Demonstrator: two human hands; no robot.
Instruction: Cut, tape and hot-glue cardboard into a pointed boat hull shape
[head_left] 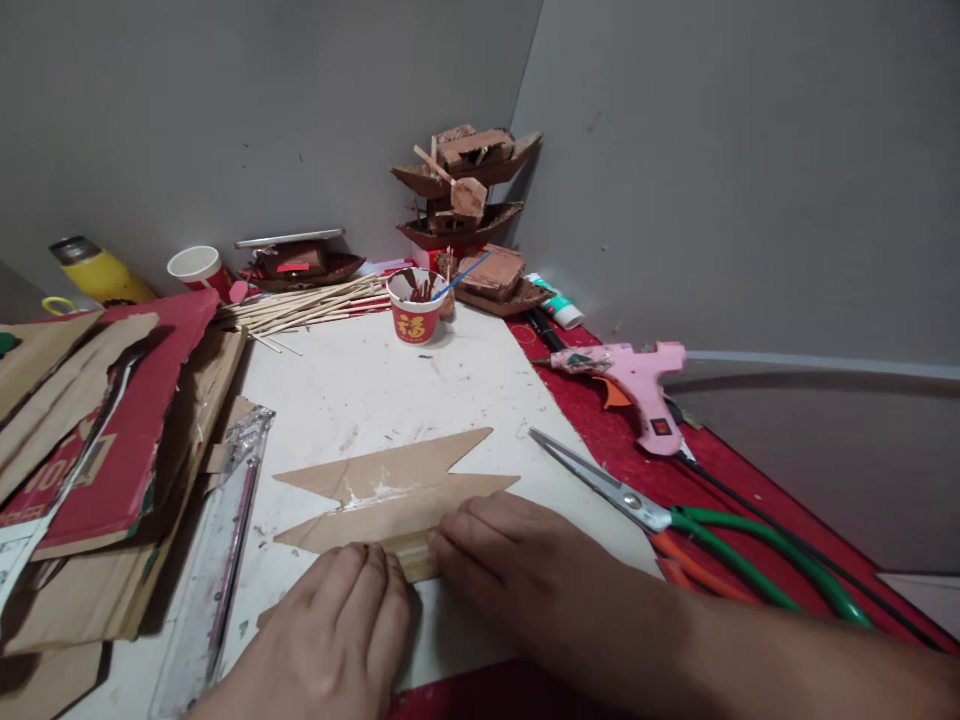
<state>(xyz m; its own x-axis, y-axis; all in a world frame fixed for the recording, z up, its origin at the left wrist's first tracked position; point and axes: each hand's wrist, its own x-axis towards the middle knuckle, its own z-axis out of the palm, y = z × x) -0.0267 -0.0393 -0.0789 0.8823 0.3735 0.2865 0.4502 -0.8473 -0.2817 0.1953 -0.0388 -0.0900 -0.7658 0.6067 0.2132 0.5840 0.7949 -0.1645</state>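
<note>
A brown cardboard cutout (390,480) with pointed, notched ends lies on white paper, a shiny strip across its middle. Its near edge is bent up into a fold. My left hand (337,625) grips that near edge from the left, fingers together and curled over it. From the right, my right hand (502,550) holds the same edge, its fingers bent round the fold. Both thumbs are hidden. Right of my hands lie scissors (637,505) with green and orange handles, blades apart. Beyond them rests a pink glue gun (630,375).
Cardboard sheets (127,450) are piled left, beside a clear ruler (225,540). Behind stand a red paper cup (415,320) with brown-stained contents, thin wooden sticks (315,303), a white-and-red cup (199,268), a yellow bottle (105,272) and stacked cardboard boats (465,215). Grey walls (720,180) enclose the table.
</note>
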